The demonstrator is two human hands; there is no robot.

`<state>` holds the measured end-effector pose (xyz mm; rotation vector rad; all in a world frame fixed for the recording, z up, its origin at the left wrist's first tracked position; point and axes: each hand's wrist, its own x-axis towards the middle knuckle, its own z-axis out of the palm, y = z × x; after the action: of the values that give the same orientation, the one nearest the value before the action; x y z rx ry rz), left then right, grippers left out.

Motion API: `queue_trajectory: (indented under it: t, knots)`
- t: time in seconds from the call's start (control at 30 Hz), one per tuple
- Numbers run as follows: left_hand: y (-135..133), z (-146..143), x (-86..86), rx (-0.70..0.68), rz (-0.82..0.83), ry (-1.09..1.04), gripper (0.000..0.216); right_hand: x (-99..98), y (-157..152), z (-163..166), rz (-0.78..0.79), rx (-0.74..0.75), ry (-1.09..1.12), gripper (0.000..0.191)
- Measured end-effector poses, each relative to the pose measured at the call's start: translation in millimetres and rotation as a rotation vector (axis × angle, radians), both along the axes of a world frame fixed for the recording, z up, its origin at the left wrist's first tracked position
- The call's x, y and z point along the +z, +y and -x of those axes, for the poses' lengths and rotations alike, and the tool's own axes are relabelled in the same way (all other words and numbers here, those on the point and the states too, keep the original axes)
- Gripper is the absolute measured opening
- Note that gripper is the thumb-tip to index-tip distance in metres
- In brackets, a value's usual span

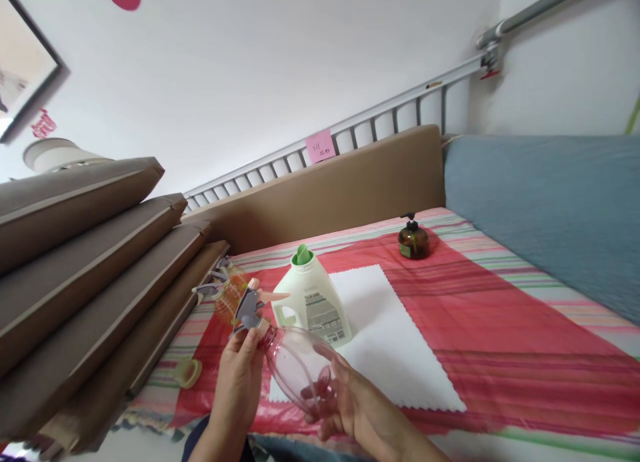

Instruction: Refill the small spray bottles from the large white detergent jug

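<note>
A clear pink spray bottle point(296, 363) is held tilted between my two hands, above the near edge of the table. My left hand point(241, 363) pinches the collar just under its grey and pink trigger head point(250, 307). Around the bottle's base curl the fingers of my right hand point(345, 402). No liquid shows inside the bottle. Right behind it stands a pale green detergent jug point(313, 295), its cap off and a green spout point(302, 254) showing in the neck.
A white scalloped sheet point(400, 342) lies on a red sheet point(505, 335). Left are orange-tinted spray bottles point(229, 295) and a pale round cap point(188, 373). A brown pump bottle point(413, 241) stands farther back. Stacked cushions point(95, 262) crowd the left side.
</note>
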<state>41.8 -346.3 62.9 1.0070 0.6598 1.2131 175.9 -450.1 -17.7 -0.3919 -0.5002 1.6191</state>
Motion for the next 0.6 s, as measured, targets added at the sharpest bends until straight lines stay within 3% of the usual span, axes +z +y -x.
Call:
queue_trajectory:
  t: [0.13, 0.37, 0.5, 0.6]
  knots:
    - [2, 6, -8.7, -0.03, 0.01, 0.104, 0.028, -12.4, 3, 4, 0.044, 0.039, 0.027, 0.069]
    - [9, 43, -33.9, 0.048, -0.038, 0.289, 0.04, -49.8, 21, 33, 0.195, 0.213, 0.081, 0.091]
    - [22, 69, -44.5, 0.15, -0.046, 0.348, 0.043, -62.3, 29, 44, 0.296, 0.262, 0.002, 0.099]
    - [54, 93, -53.7, 0.313, -0.085, 0.353, 0.041, -66.9, 29, 46, 0.356, 0.192, -0.133, 0.113]
